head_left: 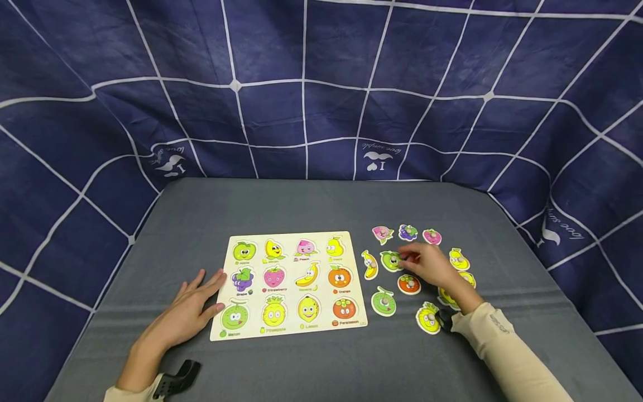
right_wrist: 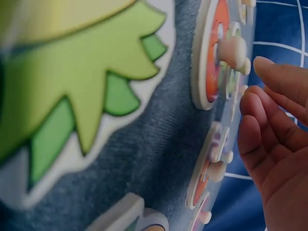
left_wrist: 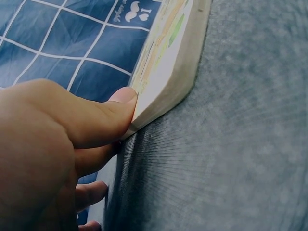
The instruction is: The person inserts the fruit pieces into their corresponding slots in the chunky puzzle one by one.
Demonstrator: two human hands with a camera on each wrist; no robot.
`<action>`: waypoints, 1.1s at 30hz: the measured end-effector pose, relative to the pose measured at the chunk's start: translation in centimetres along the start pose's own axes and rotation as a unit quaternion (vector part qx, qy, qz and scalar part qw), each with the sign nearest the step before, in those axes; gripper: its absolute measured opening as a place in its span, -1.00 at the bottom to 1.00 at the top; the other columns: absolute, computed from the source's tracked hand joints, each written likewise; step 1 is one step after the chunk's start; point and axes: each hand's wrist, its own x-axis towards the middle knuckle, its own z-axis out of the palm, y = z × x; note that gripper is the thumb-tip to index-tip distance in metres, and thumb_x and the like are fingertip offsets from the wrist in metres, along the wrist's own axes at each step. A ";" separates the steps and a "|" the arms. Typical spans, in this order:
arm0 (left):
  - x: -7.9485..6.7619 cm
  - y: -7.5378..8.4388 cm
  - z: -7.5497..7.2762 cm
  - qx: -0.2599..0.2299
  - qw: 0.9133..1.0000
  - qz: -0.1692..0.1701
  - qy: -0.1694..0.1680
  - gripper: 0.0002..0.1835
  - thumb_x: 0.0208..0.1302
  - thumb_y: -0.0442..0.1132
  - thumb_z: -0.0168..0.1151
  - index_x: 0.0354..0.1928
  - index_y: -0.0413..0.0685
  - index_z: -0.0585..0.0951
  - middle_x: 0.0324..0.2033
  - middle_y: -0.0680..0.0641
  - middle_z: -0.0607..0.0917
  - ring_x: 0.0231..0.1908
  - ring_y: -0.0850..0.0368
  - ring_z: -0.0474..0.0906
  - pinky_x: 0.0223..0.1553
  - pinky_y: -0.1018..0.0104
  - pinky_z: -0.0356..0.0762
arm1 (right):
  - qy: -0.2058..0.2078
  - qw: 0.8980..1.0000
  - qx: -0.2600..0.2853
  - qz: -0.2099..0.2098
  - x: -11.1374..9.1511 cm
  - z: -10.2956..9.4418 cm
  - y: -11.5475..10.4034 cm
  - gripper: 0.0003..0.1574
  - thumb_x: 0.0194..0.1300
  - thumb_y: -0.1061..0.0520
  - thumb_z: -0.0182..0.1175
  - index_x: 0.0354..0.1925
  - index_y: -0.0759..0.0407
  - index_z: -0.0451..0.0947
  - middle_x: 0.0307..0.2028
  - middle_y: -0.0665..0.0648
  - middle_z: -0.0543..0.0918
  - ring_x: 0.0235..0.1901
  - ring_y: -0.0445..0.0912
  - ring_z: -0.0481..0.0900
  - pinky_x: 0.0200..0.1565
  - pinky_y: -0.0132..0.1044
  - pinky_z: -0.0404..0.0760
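The right hand's [head_left: 427, 262] fingers are bending loosely, tips slightly parted, right at the knob of the green apple piece [head_left: 389, 260]; nothing is showing between the tips, though I cannot tell whether they are touching the knob. The apple piece is lying face up on the desk [head_left: 281, 204], to the right of the fruit board [head_left: 325, 307]. The left hand's [head_left: 188, 312] fingers are spreading out, with the index finger and thumb touching the board's left edge. Around the apple piece, other knobbed pieces are lying: a banana piece [head_left: 370, 267] just to its left, a red-orange fruit piece [head_left: 409, 286] and a melon piece [head_left: 383, 304] nearer the wearer, and peach [head_left: 382, 234], grape [head_left: 408, 234] and strawberry [head_left: 431, 238] pieces beyond. A pineapple piece [head_left: 427, 319] is sitting beside the right wrist, while a pear piece [head_left: 458, 259] is lying past the forearm. Farther out, a dark blue cloth with white lines [head_left: 326, 117] is hanging behind the desk.
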 end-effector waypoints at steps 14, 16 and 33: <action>-0.1 -0.2 0.1 -0.003 1.000 0.001 0.003 -0.30 0.33 -0.12 0.29 0.41 -0.30 0.34 0.40 -0.31 0.29 0.38 -0.55 -0.02 0.20 -0.56 -0.11 | -0.051 0.999 -0.007 0.001 1.3 0.7 0.5 -0.80 0.10 0.38 0.42 -0.23 0.38 0.68 -0.49 -0.03 0.62 -0.48 -0.23 0.53 -0.41 -0.36 0.56; -0.1 -0.1 0.1 -0.004 1.000 0.000 0.003 -0.30 0.33 -0.12 0.29 0.41 -0.29 0.34 0.40 -0.31 0.28 0.39 -0.55 -0.02 0.21 -0.55 -0.11 | -0.050 0.999 -0.003 0.003 1.3 0.8 0.6 -0.81 0.10 0.38 0.41 -0.25 0.38 0.68 -0.50 -0.03 0.62 -0.49 -0.24 0.53 -0.42 -0.36 0.55; -0.2 -0.1 0.2 -0.001 1.000 -0.003 0.004 -0.29 0.35 -0.10 0.26 0.43 -0.30 0.31 0.41 -0.31 0.27 0.40 -0.53 -0.04 0.24 -0.52 -0.15 | -0.070 0.994 0.064 0.045 1.7 0.6 0.9 -0.89 0.10 0.39 0.41 -0.36 0.36 0.66 -0.50 0.03 0.64 -0.48 -0.23 0.54 -0.40 -0.42 0.57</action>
